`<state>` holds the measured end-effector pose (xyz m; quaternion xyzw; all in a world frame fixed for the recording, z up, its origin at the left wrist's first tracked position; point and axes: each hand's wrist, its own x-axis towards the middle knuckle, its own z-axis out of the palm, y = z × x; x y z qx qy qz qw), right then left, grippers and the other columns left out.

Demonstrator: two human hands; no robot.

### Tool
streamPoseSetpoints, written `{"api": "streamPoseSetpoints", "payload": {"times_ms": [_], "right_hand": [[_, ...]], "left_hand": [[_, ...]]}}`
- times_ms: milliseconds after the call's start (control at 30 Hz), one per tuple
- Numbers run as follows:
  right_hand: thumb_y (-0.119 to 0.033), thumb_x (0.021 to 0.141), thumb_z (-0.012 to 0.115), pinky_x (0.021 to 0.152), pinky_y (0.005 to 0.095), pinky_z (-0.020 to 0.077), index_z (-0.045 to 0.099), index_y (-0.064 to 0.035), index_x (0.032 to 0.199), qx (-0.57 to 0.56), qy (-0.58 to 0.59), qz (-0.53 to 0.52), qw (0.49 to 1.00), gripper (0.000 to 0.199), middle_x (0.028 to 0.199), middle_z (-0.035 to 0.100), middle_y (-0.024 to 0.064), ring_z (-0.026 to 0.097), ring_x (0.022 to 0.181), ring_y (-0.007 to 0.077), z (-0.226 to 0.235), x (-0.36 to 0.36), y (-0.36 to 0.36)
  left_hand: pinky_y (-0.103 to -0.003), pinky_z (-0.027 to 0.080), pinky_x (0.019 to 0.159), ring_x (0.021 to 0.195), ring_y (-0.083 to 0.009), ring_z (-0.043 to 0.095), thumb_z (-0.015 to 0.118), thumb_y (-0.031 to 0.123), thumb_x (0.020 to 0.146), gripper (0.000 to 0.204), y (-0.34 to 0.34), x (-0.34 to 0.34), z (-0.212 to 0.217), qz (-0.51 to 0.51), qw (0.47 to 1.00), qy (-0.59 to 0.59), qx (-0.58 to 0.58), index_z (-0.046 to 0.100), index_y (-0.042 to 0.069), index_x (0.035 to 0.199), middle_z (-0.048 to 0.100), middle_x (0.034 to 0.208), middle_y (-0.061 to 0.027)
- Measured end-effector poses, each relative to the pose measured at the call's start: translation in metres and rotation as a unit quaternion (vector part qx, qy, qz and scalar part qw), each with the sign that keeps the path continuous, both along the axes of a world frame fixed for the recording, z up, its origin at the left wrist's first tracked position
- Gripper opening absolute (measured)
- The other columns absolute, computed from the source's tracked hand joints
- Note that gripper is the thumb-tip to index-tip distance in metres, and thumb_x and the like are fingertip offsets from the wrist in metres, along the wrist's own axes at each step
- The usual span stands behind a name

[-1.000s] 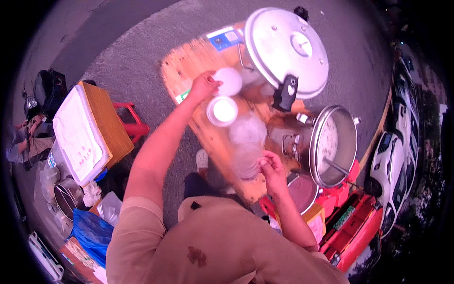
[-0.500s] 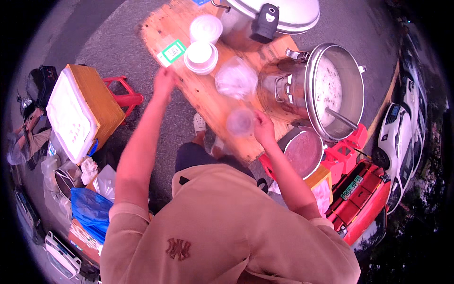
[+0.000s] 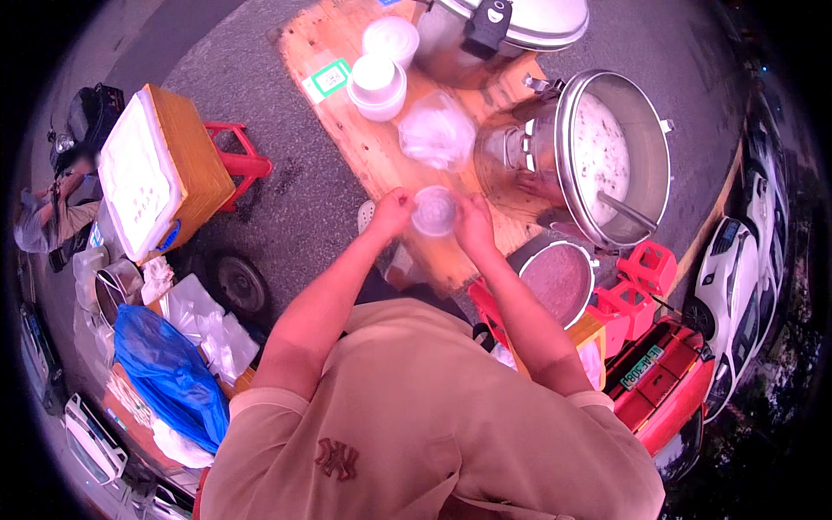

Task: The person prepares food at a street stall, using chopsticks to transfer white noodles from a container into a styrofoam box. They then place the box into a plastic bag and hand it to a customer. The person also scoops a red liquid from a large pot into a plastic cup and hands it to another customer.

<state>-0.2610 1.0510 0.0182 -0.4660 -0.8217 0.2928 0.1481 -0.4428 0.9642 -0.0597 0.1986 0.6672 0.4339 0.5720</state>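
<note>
A clear, round plastic bowl [image 3: 434, 211] is held over the near part of the wooden table, in front of my body. My right hand [image 3: 473, 227] grips its right side. At the opposite rim, the fingers of my left hand [image 3: 395, 213] are closed on the edge. What the bowl contains is too blurred to make out. Just beyond it on the table lies a translucent plastic bag [image 3: 437, 132]. White bowls [image 3: 378, 90] stand stacked farther off, beside a green-bordered card [image 3: 329, 79].
A big steel pot [image 3: 579, 160] of pale speckled liquid, with a metal handle sticking out, stands at the right. Below it is a pot of reddish-brown content [image 3: 559, 282]. Another lidded pot [image 3: 542, 26] is at the back. A foam-lidded box [image 3: 143, 173] sits left, near a red stool [image 3: 241, 165].
My left hand has moved from near the white bowls, right and toward me, to the clear bowl's left rim. The right hand still holds the bowl.
</note>
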Motion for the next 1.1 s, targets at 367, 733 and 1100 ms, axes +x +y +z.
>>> {"api": "streamPoseSetpoints", "payload": {"times_ms": [367,733,1100], "right_hand": [[-0.017,0.098,0.061,0.068,0.0325,0.0524,0.064,-0.0063,0.114,-0.381,0.119,-0.256,0.88,0.02,0.09,0.064,0.0055,0.062,0.081,0.0168,-0.033,0.018,-0.004],[-0.014,0.101,0.058,0.059,0.0246,0.0503,0.053,-0.0099,0.106,-0.606,0.303,-0.28,0.68,0.008,0.092,0.064,0.0051,0.063,0.075,0.013,-0.051,0.034,-0.04],[-0.021,0.101,0.061,0.062,0.0247,0.0516,0.061,-0.0114,0.104,-0.624,0.19,-0.193,0.733,0.01,0.09,0.066,0.0012,0.064,0.078,0.0123,-0.039,0.053,-0.081]], "left_hand": [[-0.031,0.054,0.059,0.071,-0.0154,0.063,0.059,0.029,0.098,0.025,-0.019,0.011,0.032,0.044,0.979,-0.155,-0.12,0.06,0.006,0.107,0.064,0.086,-0.0048],[-0.032,0.056,0.076,0.089,-0.0169,0.067,0.063,0.02,0.099,0.014,-0.039,0.046,0.023,0.106,0.963,-0.231,-0.09,0.057,0.01,0.108,0.068,0.1,-0.0062],[-0.033,0.056,0.072,0.085,-0.0186,0.068,0.07,0.02,0.092,0.022,-0.097,0.04,0.031,0.181,0.956,-0.217,-0.085,0.059,0.011,0.109,0.066,0.101,-0.0056]]}}
